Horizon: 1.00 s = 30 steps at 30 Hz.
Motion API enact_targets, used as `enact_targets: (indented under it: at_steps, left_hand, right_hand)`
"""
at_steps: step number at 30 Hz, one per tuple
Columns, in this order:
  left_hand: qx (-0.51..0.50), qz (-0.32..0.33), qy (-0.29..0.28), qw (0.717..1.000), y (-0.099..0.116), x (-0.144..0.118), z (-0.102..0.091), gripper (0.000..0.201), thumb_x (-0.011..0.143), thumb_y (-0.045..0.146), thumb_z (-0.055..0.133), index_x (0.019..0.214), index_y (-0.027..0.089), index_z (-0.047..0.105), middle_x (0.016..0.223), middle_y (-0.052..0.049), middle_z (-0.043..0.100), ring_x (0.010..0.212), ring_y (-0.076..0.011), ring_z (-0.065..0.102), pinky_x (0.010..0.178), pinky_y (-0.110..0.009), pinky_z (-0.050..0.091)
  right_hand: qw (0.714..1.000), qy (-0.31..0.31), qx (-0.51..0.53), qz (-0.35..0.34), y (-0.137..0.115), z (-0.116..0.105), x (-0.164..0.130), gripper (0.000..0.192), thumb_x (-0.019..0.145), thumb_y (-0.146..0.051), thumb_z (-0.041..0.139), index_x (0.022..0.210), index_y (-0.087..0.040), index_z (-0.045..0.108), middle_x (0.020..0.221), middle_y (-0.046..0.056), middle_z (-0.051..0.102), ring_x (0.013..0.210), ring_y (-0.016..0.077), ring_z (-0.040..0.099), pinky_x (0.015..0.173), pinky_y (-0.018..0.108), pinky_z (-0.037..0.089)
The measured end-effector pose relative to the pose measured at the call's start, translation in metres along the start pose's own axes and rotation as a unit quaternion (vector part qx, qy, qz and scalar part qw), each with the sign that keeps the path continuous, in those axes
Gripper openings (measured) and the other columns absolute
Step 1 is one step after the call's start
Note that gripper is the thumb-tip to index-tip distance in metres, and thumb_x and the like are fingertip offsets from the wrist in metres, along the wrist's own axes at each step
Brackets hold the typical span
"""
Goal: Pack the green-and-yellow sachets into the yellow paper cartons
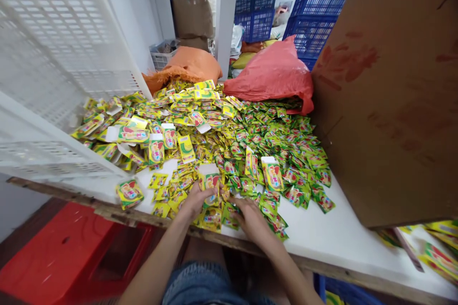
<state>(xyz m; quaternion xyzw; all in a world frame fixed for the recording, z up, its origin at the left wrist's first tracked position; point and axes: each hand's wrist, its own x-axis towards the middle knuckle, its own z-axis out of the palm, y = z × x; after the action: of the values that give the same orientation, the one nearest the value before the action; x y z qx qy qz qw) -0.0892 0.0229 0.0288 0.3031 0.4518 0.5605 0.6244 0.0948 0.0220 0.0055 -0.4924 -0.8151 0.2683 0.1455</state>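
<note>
- A white table [332,238] bears a wide heap of green-yellow sachets [250,138].
- The left hand [195,200] is clamped on a carded packet [209,182] at the near edge.
- The right hand [250,214] rests fingers-down on loose sachets just beside it, its grip unclear.
- This looks like sorting; next, a clean single pick.

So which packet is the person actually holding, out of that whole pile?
Start at the white table covered in green and yellow sachets, and go to its near edge, where the person's two hands meet. The left hand holds one packet upright, with a white card top. Unlike the flat sachets around it, it stands lifted above the pile, gripped by fingers.
</note>
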Motion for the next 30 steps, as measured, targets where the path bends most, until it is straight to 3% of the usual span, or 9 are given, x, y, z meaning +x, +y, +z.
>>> enact_targets:
  at_steps: [3, 6, 10, 14, 18, 23, 28, 30]
  left_hand:
    - [-0.003, -0.038, -0.017, 0.999, 0.000, -0.004, -0.002, 0.032, 0.065, 0.037, 0.070, 0.083, 0.011, 0.066, 0.074, -0.008, 0.069, 0.062, -0.0175, 0.065, 0.063, -0.029, 0.051]
    - [-0.005, -0.066, -0.040, 0.997, -0.003, -0.007, -0.005, 0.036, 0.068, 0.042, 0.067, 0.086, 0.011, 0.066, 0.075, -0.009, 0.069, 0.062, -0.0178, 0.065, 0.063, -0.030, 0.051]
    - [0.014, -0.066, -0.036, 0.997, -0.009, -0.008, -0.008, 0.031, 0.066, 0.038, 0.071, 0.080, 0.011, 0.066, 0.070, -0.007, 0.069, 0.060, -0.0173, 0.064, 0.062, -0.029, 0.050]
    - [0.020, -0.061, -0.019, 0.998, -0.014, -0.010, -0.012, 0.029, 0.066, 0.039, 0.070, 0.075, 0.012, 0.066, 0.068, -0.006, 0.069, 0.059, -0.0158, 0.063, 0.062, -0.027, 0.050]
    - [0.030, -0.067, -0.028, 0.997, -0.016, -0.013, -0.013, 0.031, 0.068, 0.039, 0.068, 0.079, 0.010, 0.067, 0.069, -0.008, 0.070, 0.061, -0.0170, 0.064, 0.061, -0.027, 0.050]
    - [0.032, -0.066, -0.032, 0.997, -0.014, -0.015, -0.007, 0.031, 0.067, 0.039, 0.069, 0.078, 0.010, 0.067, 0.073, -0.009, 0.070, 0.063, -0.0173, 0.064, 0.061, -0.026, 0.049]
    - [0.016, -0.064, -0.079, 0.995, -0.012, -0.020, -0.004, 0.032, 0.069, 0.040, 0.067, 0.080, 0.009, 0.068, 0.072, -0.009, 0.070, 0.063, -0.0176, 0.063, 0.063, -0.027, 0.049]
    - [0.011, -0.079, -0.098, 0.992, -0.014, -0.021, -0.003, 0.035, 0.069, 0.043, 0.066, 0.080, 0.009, 0.068, 0.071, -0.009, 0.069, 0.064, -0.0183, 0.063, 0.063, -0.029, 0.049]
  right_hand:
    - [0.996, -0.035, -0.079, -0.032, -0.010, -0.007, 0.003, 0.042, 0.076, -0.011, 0.050, 0.114, -0.027, 0.055, 0.108, 0.007, 0.058, 0.103, 0.0243, 0.047, 0.087, 0.038, 0.033]
    - [0.989, -0.058, -0.124, -0.049, -0.018, -0.016, 0.004, 0.033, 0.075, -0.014, 0.052, 0.106, -0.024, 0.059, 0.107, 0.009, 0.055, 0.101, 0.0250, 0.046, 0.083, 0.037, 0.034]
    - [0.985, -0.093, -0.108, -0.096, -0.024, -0.021, 0.002, 0.039, 0.070, -0.014, 0.058, 0.108, -0.023, 0.056, 0.113, 0.007, 0.052, 0.108, 0.0237, 0.042, 0.089, 0.037, 0.030]
    - [0.983, -0.135, -0.095, -0.077, -0.022, -0.019, -0.001, 0.051, 0.067, -0.012, 0.061, 0.117, -0.019, 0.050, 0.114, 0.009, 0.054, 0.110, 0.0240, 0.044, 0.091, 0.036, 0.029]
    - [0.984, -0.113, -0.101, -0.093, -0.019, -0.021, -0.003, 0.048, 0.067, -0.015, 0.064, 0.113, -0.020, 0.052, 0.119, 0.009, 0.052, 0.112, 0.0245, 0.043, 0.091, 0.036, 0.029]
    - [0.979, -0.110, -0.109, -0.135, -0.016, -0.025, -0.001, 0.048, 0.070, -0.018, 0.065, 0.116, -0.022, 0.051, 0.108, 0.006, 0.058, 0.106, 0.0228, 0.048, 0.094, 0.038, 0.027]
    - [0.979, -0.103, -0.139, -0.107, -0.013, -0.021, -0.004, 0.032, 0.069, -0.028, 0.066, 0.098, -0.016, 0.059, 0.098, 0.009, 0.057, 0.097, 0.0258, 0.049, 0.085, 0.038, 0.035]
    - [0.983, -0.088, -0.126, -0.099, -0.014, -0.018, -0.010, 0.033, 0.071, -0.028, 0.064, 0.101, -0.017, 0.057, 0.102, 0.010, 0.055, 0.099, 0.0262, 0.047, 0.085, 0.038, 0.036]
